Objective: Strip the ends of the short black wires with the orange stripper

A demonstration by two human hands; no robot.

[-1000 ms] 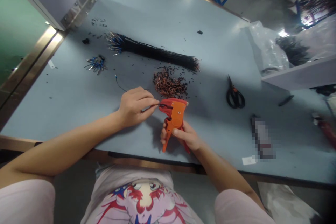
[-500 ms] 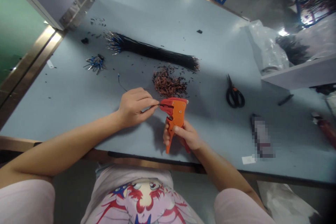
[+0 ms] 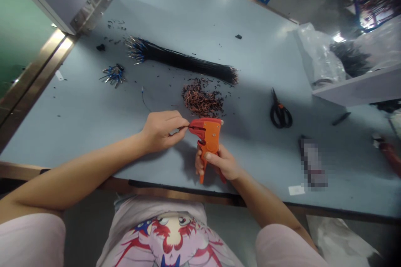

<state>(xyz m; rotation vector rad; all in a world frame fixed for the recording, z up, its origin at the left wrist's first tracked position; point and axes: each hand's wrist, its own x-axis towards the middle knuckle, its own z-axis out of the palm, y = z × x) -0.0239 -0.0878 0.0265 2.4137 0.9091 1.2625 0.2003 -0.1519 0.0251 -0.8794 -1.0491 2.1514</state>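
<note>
The right hand (image 3: pixel 219 162) was holding the orange and red wire stripper (image 3: pixel 213 135) by its handles. Just left of this stripper, the left hand (image 3: pixel 164 131) was pinching a thin black wire (image 3: pixel 143 99) with the fingertips. A pile of copper-coloured scraps (image 3: pixel 202 101) lay just beyond the stripper, and farther beyond it a bundle of black wires (image 3: pixel 188 62). The scissors (image 3: pixel 281 119) lay to the stripper's right, well apart.

The left hand (image 3: pixel 164 130) hides part of the black wire (image 3: pixel 143 98); at four o'clock, pixelation obscures an oblong object (image 3: pixel 313 163).
</note>
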